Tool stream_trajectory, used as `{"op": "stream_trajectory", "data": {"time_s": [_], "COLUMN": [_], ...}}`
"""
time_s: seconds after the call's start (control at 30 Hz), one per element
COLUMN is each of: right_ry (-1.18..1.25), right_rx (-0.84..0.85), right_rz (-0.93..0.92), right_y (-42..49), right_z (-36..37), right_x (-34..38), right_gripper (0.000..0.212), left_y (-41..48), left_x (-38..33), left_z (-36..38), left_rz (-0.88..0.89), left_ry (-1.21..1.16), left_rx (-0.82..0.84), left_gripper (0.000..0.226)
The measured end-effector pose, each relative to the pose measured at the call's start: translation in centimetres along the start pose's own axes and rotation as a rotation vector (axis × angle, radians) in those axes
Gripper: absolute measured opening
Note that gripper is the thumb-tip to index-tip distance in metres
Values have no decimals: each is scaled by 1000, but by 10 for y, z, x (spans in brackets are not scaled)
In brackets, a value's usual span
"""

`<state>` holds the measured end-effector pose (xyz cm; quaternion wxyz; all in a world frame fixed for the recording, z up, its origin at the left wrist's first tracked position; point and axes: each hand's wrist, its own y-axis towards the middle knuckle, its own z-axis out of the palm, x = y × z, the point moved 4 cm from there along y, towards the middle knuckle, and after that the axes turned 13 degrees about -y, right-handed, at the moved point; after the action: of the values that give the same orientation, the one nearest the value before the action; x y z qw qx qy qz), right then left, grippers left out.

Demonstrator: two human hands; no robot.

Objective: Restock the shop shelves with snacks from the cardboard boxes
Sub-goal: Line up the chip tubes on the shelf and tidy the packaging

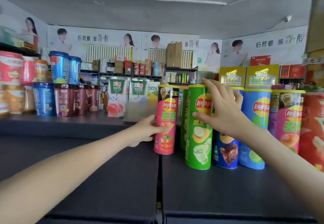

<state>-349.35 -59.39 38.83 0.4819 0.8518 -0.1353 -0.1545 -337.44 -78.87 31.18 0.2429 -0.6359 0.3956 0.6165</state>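
Observation:
A pink Lay's chip can stands upright on the dark shelf top. My left hand grips its lower half from the left, thumb across the front. Just right of it stands a green Lay's can. My right hand hovers in front of the green can's upper part with fingers spread and slightly bent, holding nothing. Behind that hand a dark blue can and a light blue can stand in the row. No cardboard restock box shows near my hands.
More chip cans, pink and red, stand to the right. Drink cups and juice cartons line the raised back ledge on the left. The near left of the shelf top is bare. Other shelves and posters fill the background.

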Motion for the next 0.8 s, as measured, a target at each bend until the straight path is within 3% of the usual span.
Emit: {"op": "stream_trajectory", "data": {"time_s": [0.23, 0.33, 0.57, 0.8], "right_ry": [-95, -84, -99, -64], "right_rx": [-97, -93, -64, -38], "right_rz": [-58, -51, -34, 3], "right_y": [1, 0, -1, -15], "right_z": [4, 3, 1, -7], "right_x": [-7, -9, -6, 5], "right_gripper": [90, 90, 93, 101], "left_y": [19, 21, 21, 7], "left_x": [6, 6, 7, 0], "left_z": [6, 6, 10, 19], "left_rz": [106, 96, 62, -29], "left_ry": [147, 132, 99, 115], "left_rx": [-88, -57, -60, -58], "left_gripper": [64, 53, 61, 32]}}
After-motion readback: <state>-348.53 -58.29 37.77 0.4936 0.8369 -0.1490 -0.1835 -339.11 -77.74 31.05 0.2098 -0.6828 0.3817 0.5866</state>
